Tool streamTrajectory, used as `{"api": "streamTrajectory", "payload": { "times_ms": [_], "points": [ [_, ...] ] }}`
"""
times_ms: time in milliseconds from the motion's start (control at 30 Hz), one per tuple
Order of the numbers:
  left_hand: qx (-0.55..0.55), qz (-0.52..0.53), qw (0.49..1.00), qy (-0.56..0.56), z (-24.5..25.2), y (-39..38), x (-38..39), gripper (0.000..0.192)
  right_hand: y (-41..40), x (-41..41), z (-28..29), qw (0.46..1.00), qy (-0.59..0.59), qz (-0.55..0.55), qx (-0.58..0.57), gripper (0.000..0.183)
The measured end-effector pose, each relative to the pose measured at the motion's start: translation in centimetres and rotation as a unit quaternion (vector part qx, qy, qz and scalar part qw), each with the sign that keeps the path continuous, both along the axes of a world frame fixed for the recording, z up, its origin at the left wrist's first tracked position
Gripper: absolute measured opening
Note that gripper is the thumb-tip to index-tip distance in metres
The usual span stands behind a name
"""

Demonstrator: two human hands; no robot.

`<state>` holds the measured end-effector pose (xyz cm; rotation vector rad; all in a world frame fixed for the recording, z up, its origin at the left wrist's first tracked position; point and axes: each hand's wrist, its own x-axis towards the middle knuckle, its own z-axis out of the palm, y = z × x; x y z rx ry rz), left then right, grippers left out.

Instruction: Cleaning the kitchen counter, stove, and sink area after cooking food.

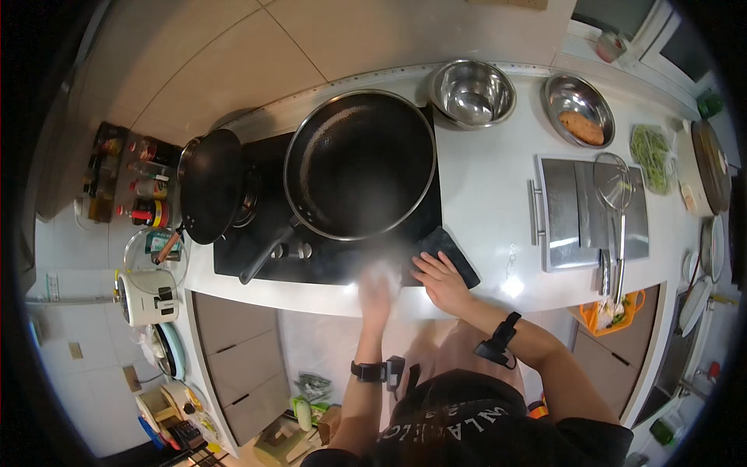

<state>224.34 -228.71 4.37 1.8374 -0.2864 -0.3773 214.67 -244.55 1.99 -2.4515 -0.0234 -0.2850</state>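
Note:
My left hand [376,292] is at the front edge of the black cooktop [338,265]. It is blurred, and whether anything is in it cannot be made out. To its right, my right hand [444,285] rests with fingers spread on a dark flat piece [452,251], perhaps a cloth, at the cooktop's right front corner. A large black frying pan [362,163] with a steel rim sits on the cooktop, its handle pointing to the front left. A hazy patch blurs the view between the pan and my left hand.
A second dark pan [211,187] is tilted at the left. Steel bowls [473,93] stand behind, one [578,90] holding a brown tuber. A cleaver [590,204] and strainer [613,182] lie on a metal board [560,222]. Bottles [153,187] line the left wall.

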Motion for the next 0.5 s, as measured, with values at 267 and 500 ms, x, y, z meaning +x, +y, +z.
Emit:
{"api": "streamTrajectory", "payload": {
  "times_ms": [267, 500],
  "points": [
    [-0.010, -0.062, 0.997, 0.034, -0.1, 1.5, 0.4, 0.029, 1.0, -5.1, -0.1, 0.976, 0.030, -0.142, -0.160, 0.039],
    [-0.038, -0.175, 0.982, 0.058, -0.5, 0.6, -1.2, 0.029, -6.3, -10.3, -0.3, 0.924, 0.031, -0.362, -0.122, 0.041]
  ]
}}
